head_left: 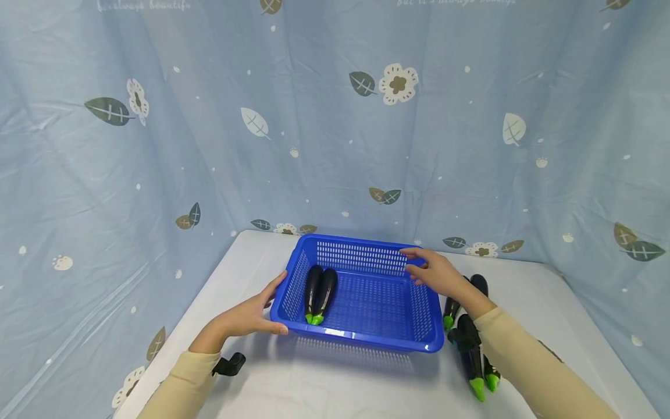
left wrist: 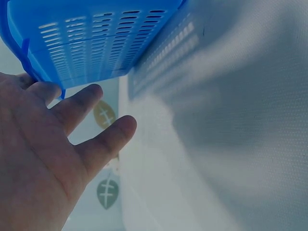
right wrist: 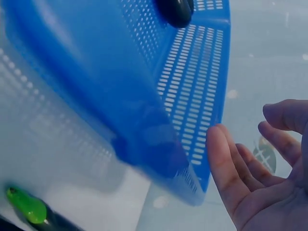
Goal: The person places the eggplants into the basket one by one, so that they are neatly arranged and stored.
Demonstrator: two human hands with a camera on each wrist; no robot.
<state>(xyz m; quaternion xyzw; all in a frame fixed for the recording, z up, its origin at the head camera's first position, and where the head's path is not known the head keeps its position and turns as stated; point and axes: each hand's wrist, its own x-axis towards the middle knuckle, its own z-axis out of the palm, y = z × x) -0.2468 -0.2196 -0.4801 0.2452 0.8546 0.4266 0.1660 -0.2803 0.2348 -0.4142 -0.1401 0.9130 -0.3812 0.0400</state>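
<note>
A blue plastic basket [head_left: 366,337] with slotted walls sits on the table in the head view. Two dark eggplants [head_left: 327,289] with green tips lie side by side at its left end. My left hand [head_left: 248,314] is at the basket's left side, fingers spread and touching the rim; the left wrist view shows the fingers [left wrist: 108,147] fairly straight. Over the back right corner is my right hand [head_left: 434,272], its thumb and fingers apart with nothing between them. In the right wrist view, fingertips [right wrist: 219,139] are close to the basket wall; contact is unclear.
More eggplants [head_left: 473,366] lie on the white table [head_left: 272,384] right of the basket, partly hidden by my right forearm and a black wrist device. A blue patterned curtain [head_left: 335,145] hangs behind the table. Another black device [head_left: 230,365] is at my left wrist.
</note>
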